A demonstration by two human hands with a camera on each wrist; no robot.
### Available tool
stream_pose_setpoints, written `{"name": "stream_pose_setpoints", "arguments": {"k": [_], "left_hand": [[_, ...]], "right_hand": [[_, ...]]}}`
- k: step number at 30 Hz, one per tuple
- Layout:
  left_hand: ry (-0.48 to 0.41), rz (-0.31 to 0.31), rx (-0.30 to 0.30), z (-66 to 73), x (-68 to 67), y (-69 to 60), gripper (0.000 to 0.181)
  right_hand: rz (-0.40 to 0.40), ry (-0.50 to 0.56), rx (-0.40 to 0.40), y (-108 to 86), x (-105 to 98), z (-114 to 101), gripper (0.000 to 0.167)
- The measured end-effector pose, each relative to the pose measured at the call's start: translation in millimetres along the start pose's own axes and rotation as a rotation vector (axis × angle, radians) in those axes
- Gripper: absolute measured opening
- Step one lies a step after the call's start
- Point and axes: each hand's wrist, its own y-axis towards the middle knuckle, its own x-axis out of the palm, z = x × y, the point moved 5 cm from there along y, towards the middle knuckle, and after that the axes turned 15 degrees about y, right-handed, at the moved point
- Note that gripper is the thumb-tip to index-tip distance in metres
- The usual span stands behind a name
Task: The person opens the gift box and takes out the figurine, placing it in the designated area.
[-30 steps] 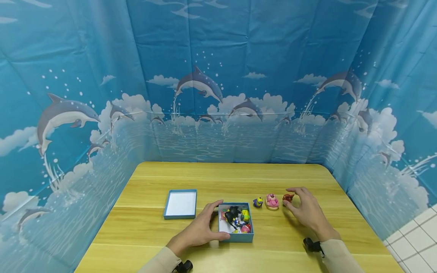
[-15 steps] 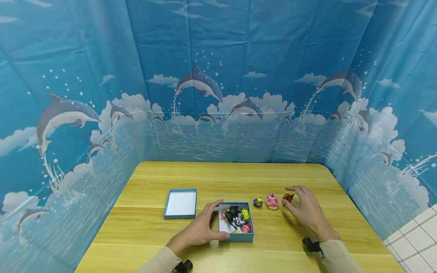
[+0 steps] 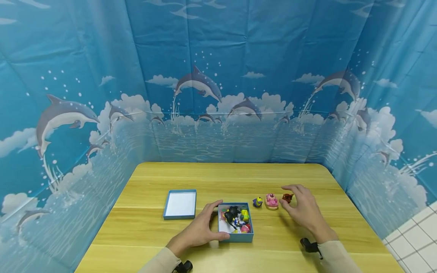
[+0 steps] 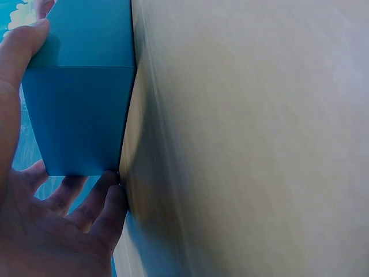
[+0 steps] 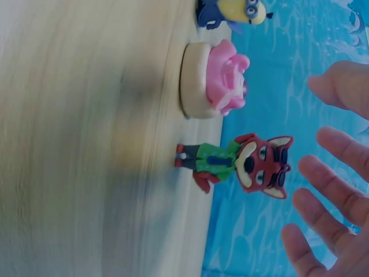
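Observation:
My left hand (image 3: 201,228) grips an open blue box (image 3: 235,237), thumb on the near wall and index finger at the far rim. In the left wrist view the box's outer walls (image 4: 81,121) show, with the thumb pressed on one. Small toy figurines (image 3: 232,216) lie jumbled inside, black, yellow and pink among them. My right hand (image 3: 304,210) hovers at a red fox figurine (image 3: 287,198), thumb and fingers spread. The right wrist view shows the fox (image 5: 219,161) standing upright in a green shirt and dark tie, the fingers (image 5: 328,179) apart from it.
Left of the fox sit a pink figurine (image 3: 271,201) on a cream base and a yellow-and-blue minion figurine (image 3: 257,202). A blue lid (image 3: 181,204) with a white inside lies left of the box. A dolphin-print curtain (image 3: 218,136) surrounds the wooden table (image 3: 164,174).
My right hand has shifted slightly to the left over the fox, its fingers still spread. The left hand and the box stay where they were.

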Motion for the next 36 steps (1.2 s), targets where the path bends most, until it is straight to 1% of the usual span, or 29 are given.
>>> {"name": "stream_pose_setpoints", "arguments": {"k": [11, 18, 21, 26, 31, 36], "left_hand": [[0.011, 0.003, 0.007, -1.4, 0.3, 3.1, 0.117], [0.000, 0.003, 0.007, -0.4, -0.1, 1.4, 0.118], [0.003, 0.006, 0.009, -0.4, -0.1, 1.7, 0.117], [0.006, 0.013, 0.012, -1.9, 1.9, 2.1, 0.118], [0.009, 0.018, 0.013, -2.4, 3.2, 0.7, 0.117], [0.004, 0.017, 0.013, -1.6, 1.8, 1.5, 0.118]], "right_hand": [[-0.001, -0.003, -0.046, 3.5, 5, -18, 0.048], [0.009, -0.034, -0.126, 3.6, 11, -32, 0.049], [0.008, -0.027, -0.138, 5.0, 13, -37, 0.049], [-0.014, -0.004, -0.152, 6.7, 17, -46, 0.050], [-0.037, -0.004, -0.178, 10.6, 22, -56, 0.049], [-0.085, -0.002, -0.155, 15.9, 27, -64, 0.050]]}}
